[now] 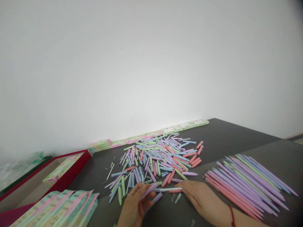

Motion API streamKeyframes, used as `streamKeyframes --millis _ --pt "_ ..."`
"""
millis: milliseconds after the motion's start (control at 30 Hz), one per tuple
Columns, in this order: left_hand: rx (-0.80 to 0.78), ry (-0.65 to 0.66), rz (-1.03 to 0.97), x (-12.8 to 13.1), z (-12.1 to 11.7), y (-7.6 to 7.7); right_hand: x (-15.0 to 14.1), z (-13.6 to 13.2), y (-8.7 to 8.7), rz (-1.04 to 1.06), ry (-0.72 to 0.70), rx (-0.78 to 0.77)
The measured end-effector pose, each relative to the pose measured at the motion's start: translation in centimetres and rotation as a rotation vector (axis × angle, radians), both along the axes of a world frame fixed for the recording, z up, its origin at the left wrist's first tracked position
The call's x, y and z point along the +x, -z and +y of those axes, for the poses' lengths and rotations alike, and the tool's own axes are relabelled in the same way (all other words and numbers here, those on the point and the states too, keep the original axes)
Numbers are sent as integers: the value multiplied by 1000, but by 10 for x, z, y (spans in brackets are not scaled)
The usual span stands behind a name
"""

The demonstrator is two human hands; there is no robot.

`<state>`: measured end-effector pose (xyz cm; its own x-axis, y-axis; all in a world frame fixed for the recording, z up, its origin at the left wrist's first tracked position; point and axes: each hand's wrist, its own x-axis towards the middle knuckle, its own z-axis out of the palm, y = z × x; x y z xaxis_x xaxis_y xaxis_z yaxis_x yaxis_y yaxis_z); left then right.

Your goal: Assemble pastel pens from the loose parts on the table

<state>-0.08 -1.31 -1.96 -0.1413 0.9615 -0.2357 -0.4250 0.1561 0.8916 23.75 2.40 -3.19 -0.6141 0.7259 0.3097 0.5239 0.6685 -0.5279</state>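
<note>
My left hand (134, 206) is closed around purple pen parts (151, 194) near the table's front edge. My right hand (201, 197) pinches a thin white refill (169, 189) whose far end goes into the purple barrel held by the left. Just beyond both hands lies a loose pile of pastel pen parts (158, 159) in purple, blue, green and pink, with thin white refills scattered among them.
A fanned row of assembled pens (248, 184) lies at the right on the dark table (224, 138). Stacks of printed packaging cards (59, 208) sit at front left, beside a red tray (71, 171). More card packs (151, 135) line the white wall.
</note>
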Motion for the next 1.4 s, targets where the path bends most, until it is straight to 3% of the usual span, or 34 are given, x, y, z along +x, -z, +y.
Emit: streamKeyframes --millis 67,233,333,467,567,633,700,800,967,1167,1233,1400 --pt "-44 -6 44 -2 -3 1 -1 -1 -2 -6 -3 7" --pt "-54 133 72 -13 -16 16 -3 -4 -7 -21 -39 20" --pt "-35 87 211 -19 -21 17 -3 -4 -3 -62 6 43" --pt "120 54 844 -27 -21 -5 -6 -3 4 -90 116 41" --pt "60 190 1353 -34 -22 -18 -10 -4 7 -77 124 17" --pt "-4 299 1517 -36 -23 -18 -14 -5 7 -84 133 8" --pt "-1 358 1558 -35 -24 -14 -18 -5 5 -88 141 -2" --pt "49 347 1592 -28 -24 -10 -27 -5 -2 -92 102 -24" --pt "152 310 1601 -22 -21 -17 -49 3 -15 -184 -6 -37" --pt "235 114 1178 -22 -16 -24 -67 9 -6 -186 -25 -99" --pt "245 82 1124 -20 -16 -25 -67 6 -2 -151 -14 -126" --pt "245 52 1344 -14 -20 -29 -61 5 -7 -59 47 -191"
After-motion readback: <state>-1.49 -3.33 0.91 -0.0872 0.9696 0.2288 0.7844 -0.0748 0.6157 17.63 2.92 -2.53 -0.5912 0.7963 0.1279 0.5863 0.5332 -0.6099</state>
